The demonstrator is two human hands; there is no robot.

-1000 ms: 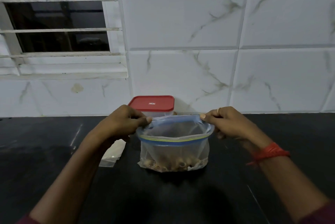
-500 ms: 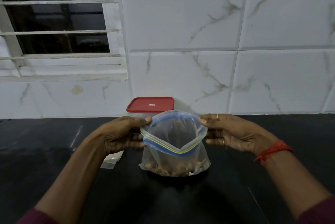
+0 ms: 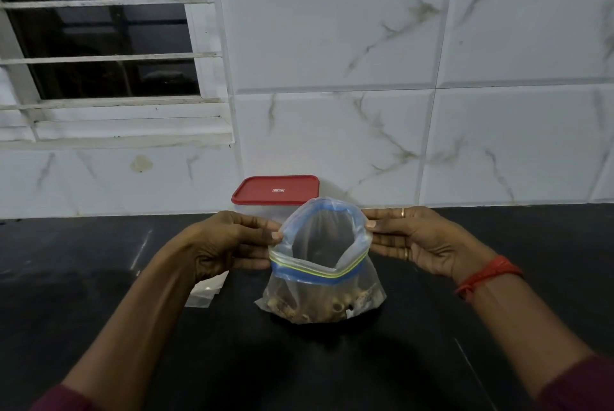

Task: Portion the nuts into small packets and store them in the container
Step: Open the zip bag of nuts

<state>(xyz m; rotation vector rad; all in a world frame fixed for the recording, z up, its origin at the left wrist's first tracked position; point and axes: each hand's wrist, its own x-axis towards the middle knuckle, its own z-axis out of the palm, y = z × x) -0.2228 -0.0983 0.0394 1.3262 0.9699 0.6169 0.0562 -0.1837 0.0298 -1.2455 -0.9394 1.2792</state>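
Bag [image 3: 324,281] mouth spread rounder; nuts [image 3: 319,306] at bottom.

A dark, glossy surface [image 3: 498,277] is being occupied by three things: a bag [image 3: 320,291] of nuts at the middle, a red-lidded container [image 3: 275,191] behind it, and small clear packets [image 3: 206,291] lying flat to its left.

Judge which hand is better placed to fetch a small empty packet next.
Left, probably. The small packets lie on the counter just under the left hand; the right hand is across the zip bag, pinching its rim.
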